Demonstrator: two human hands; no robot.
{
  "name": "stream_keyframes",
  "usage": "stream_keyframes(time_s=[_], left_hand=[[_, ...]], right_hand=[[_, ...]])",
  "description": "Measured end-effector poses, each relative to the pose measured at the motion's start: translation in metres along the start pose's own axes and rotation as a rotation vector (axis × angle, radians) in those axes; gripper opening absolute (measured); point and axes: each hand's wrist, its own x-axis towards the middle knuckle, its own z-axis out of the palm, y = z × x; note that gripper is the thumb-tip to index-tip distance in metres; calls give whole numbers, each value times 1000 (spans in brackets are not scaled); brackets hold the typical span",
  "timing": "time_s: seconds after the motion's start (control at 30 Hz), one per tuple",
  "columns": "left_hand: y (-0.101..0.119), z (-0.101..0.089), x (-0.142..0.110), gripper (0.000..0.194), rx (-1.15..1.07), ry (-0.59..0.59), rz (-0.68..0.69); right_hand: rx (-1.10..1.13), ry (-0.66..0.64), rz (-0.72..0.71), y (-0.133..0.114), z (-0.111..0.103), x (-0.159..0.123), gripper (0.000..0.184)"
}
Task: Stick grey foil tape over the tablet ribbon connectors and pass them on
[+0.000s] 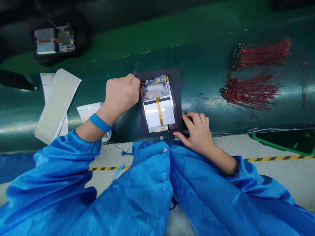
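Note:
An opened tablet [161,113] lies on a dark square mat [177,78], its circuit board [155,90] at the far end. Below the board are silver battery cells, crossed by an orange ribbon cable [159,113]. My left hand [124,93] is closed in a pinch at the tablet's upper left corner; whatever its fingertips hold is hidden. A blue wrist strap [100,122] circles that wrist. At the lower right edge of the tablet and mat rests my right hand [198,132], thumb and index finger apart.
Two bundles of thin red wires [265,52] lie on the green bench [197,82] to the right, with a loose wire beside them. Label sheets [57,105] lie at left. Another opened device [54,41] sits behind them. A green-rimmed tray [270,144] is at lower right.

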Motion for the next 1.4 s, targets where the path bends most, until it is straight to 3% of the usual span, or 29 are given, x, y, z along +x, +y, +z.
stream_keyframes(time_s=[0.17,0.3,0.4,0.47,0.53,0.6,0.7,0.77,0.97,1.17,1.3,1.4], left_hand=[[0,1,3,7,-103,-11,-32],[-2,13,6,5,-289,125,-98],[-13,19,9,8,-568,218,-266],[-31,19,11,9,-687,277,-394],[-58,14,12,10,-597,341,-473],[-86,8,11,9,-345,348,-482],[-115,1,8,13,7,210,-395],[-122,1,6,20,136,114,-336],[-117,3,7,32,215,-49,-279],[-112,-23,4,28,112,-119,-251],[-71,-26,-28,29,-224,-88,-378],[-24,-11,-67,23,-694,-307,-503]], right_hand=[[12,5,-5,1,0,0,77],[8,-7,1,1,-1,0,78],[15,-14,10,1,-1,0,78],[21,-18,15,1,-1,0,77],[20,-23,16,1,-1,-1,76],[13,-24,17,1,-2,-1,73],[8,-20,17,0,-3,0,71],[6,-21,17,0,-3,0,71],[-4,-23,20,1,-1,-2,71],[20,-35,41,-1,-3,-1,70],[4,-96,18,-3,-8,-6,77],[-21,-156,-42,-3,-9,-10,87]])
